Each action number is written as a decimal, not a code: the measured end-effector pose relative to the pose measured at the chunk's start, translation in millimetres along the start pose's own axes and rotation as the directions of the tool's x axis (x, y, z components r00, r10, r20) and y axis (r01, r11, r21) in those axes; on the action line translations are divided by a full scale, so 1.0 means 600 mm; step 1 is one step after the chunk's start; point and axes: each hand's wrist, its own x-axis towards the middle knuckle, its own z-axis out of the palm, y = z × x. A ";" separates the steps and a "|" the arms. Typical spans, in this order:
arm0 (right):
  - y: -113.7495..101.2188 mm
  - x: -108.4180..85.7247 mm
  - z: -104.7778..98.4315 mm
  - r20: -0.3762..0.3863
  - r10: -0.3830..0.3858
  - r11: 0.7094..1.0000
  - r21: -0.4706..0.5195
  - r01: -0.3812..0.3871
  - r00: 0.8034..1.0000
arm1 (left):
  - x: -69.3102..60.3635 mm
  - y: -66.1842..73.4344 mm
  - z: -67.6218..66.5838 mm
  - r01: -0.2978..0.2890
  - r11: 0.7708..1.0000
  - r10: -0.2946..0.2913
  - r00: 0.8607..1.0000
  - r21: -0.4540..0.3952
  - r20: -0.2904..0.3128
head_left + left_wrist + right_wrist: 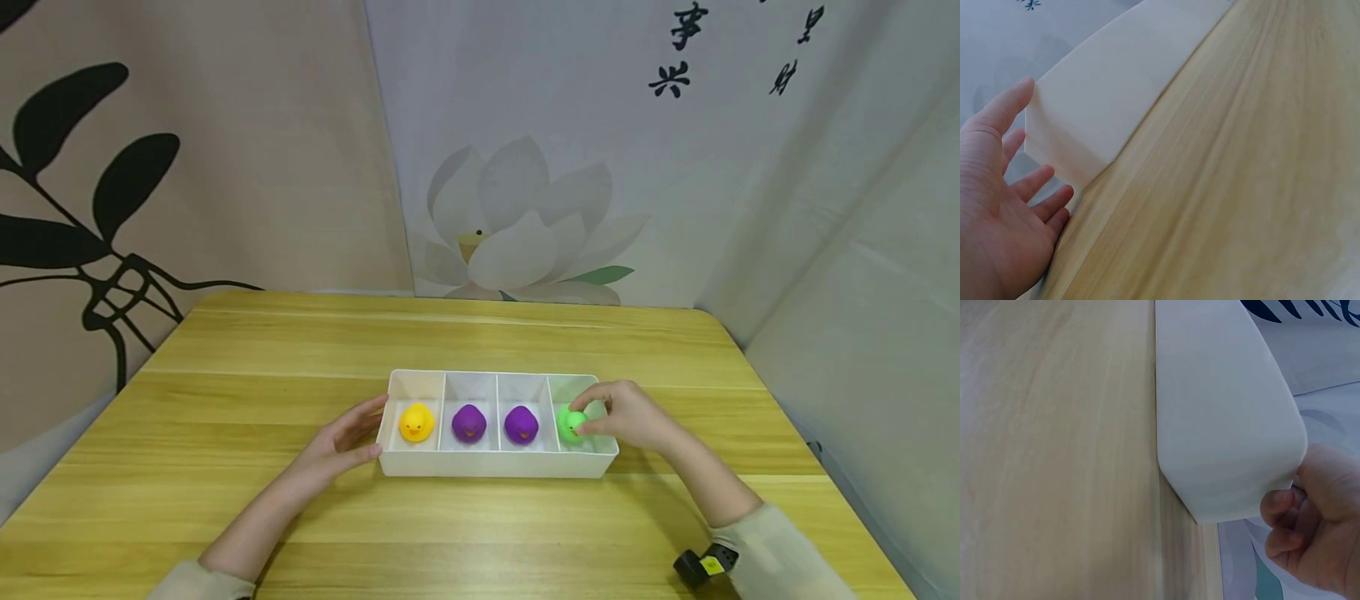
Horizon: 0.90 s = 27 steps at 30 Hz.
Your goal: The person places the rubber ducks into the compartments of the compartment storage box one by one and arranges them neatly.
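Note:
A white box (495,464) with a row of several compartments stands on the table. From left to right it holds a yellow toy duck (416,422), a purple toy duck (468,423), another purple toy duck (521,425) and a green toy duck (572,423). My right hand (633,414) reaches over the right end and pinches the green duck in its compartment between thumb and fingers. At the box's left end is my left hand (341,442), thumb and fingers extended. The left wrist view shows the left thumb at the box's edge. In the right wrist view the box wall hides the green duck.
The wooden table (300,350) extends around the box on all sides. Behind it hangs a pale cloth (300,167) with printed leaves, a flower and characters. A small black device (705,565) sits at the right sleeve.

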 end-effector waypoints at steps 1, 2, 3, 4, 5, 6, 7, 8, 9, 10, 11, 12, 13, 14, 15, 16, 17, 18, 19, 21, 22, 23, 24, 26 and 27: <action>-0.001 0.001 0.001 0.002 0.009 1.000 -0.008 -0.009 1.000 | 0.000 0.000 0.000 0.000 1.000 0.000 1.000 0.000 0.000; -0.002 0.001 0.001 0.005 0.016 1.000 -0.012 -0.016 1.000 | 0.000 0.001 0.001 0.001 1.000 -0.001 1.000 0.000 0.001; -0.003 0.002 0.001 0.009 0.024 1.000 -0.015 -0.024 1.000 | 0.000 0.001 0.001 0.002 1.000 -0.002 1.000 0.000 0.001; -0.004 0.002 0.001 0.011 0.031 0.999 -0.024 -0.030 0.999 | 0.000 0.001 0.001 0.002 1.000 -0.002 1.000 -0.001 0.001; -0.006 0.003 0.001 0.014 0.035 0.999 -0.031 -0.035 0.999 | 0.001 0.002 0.001 0.003 1.000 -0.003 1.000 -0.001 0.001; -0.008 0.003 0.002 0.015 0.039 0.999 -0.038 -0.038 0.999 | 0.001 0.001 0.001 0.003 1.000 -0.003 1.000 0.000 0.001; -0.009 0.004 0.001 0.018 0.039 0.998 -0.045 -0.038 0.999 | 0.001 0.001 0.001 0.004 1.000 -0.004 1.000 -0.001 0.001; -0.011 0.004 0.001 0.022 0.038 0.998 -0.050 -0.037 0.999 | 0.002 0.001 0.001 0.004 1.000 -0.004 1.000 -0.001 0.000; -0.012 0.005 0.001 0.022 0.041 0.998 -0.055 -0.039 0.999 | 0.002 0.001 0.001 0.004 1.000 -0.004 1.000 0.001 0.000; -0.013 0.005 0.001 0.023 0.041 0.997 -0.062 -0.040 0.999 | 0.002 0.000 0.001 0.004 1.000 -0.004 1.000 0.002 -0.001; -0.014 0.005 0.001 0.023 0.043 0.997 -0.066 -0.042 0.999 | 0.002 0.000 0.001 0.004 1.000 -0.004 1.000 0.003 -0.002; -0.015 0.005 0.001 0.023 0.045 0.997 -0.071 -0.044 0.999 | 0.002 0.000 0.000 0.004 1.000 -0.004 1.000 0.005 -0.002; -0.015 0.005 0.001 0.024 0.049 0.996 -0.075 -0.047 0.998 | 0.002 0.000 0.000 0.003 1.000 -0.003 1.000 0.007 -0.003; -0.016 0.005 0.001 0.024 0.052 0.996 -0.080 -0.050 0.998 | 0.001 0.000 0.000 0.008 1.000 -0.008 1.000 0.006 -0.004; -0.016 0.005 0.001 0.024 0.057 0.995 -0.081 -0.055 0.998 | 0.001 0.000 0.000 0.012 1.000 -0.012 1.000 0.006 -0.004; -0.017 0.004 0.001 0.026 0.057 0.995 -0.087 -0.054 0.998 | 0.000 0.000 0.000 0.017 1.000 -0.017 1.000 0.005 -0.006; -0.017 0.004 0.002 0.026 0.061 0.994 -0.091 -0.059 0.998 | 0.000 0.000 0.000 0.021 1.000 -0.021 1.000 0.005 -0.007; -0.017 0.004 0.002 0.026 0.061 0.994 -0.096 -0.058 0.998 | 0.000 -0.001 0.000 0.025 1.000 -0.025 1.000 0.003 -0.008; -0.018 0.004 0.001 0.026 0.061 0.993 -0.099 -0.058 0.998 | -0.001 -0.001 0.001 0.030 1.000 -0.030 1.000 0.001 -0.009; -0.018 0.002 0.001 0.023 0.058 0.993 -0.101 -0.055 0.998 | -0.002 -0.001 0.001 0.037 0.999 -0.037 0.999 0.001 -0.009; -0.018 0.001 -0.001 0.016 0.052 0.993 -0.106 -0.050 0.999 | -0.002 0.000 0.000 0.036 0.999 -0.036 0.999 0.002 -0.010; -0.019 -0.001 -0.002 0.005 0.052 0.993 -0.103 -0.052 0.999 | -0.002 0.000 0.000 0.031 0.999 -0.031 0.999 0.007 -0.007; -0.019 -0.003 -0.005 -0.009 0.045 0.994 -0.102 -0.046 0.999 | -0.003 0.001 0.000 0.032 0.999 -0.032 0.999 0.009 -0.007; -0.019 -0.009 -0.012 -0.044 0.036 0.994 -0.099 -0.040 0.998 | -0.004 0.004 -0.001 0.032 0.999 -0.032 0.999 0.014 -0.007; -0.018 -0.013 -0.017 -0.065 0.031 0.994 -0.100 -0.037 0.997 | -0.004 0.005 -0.002 0.034 0.999 -0.034 0.999 0.016 -0.007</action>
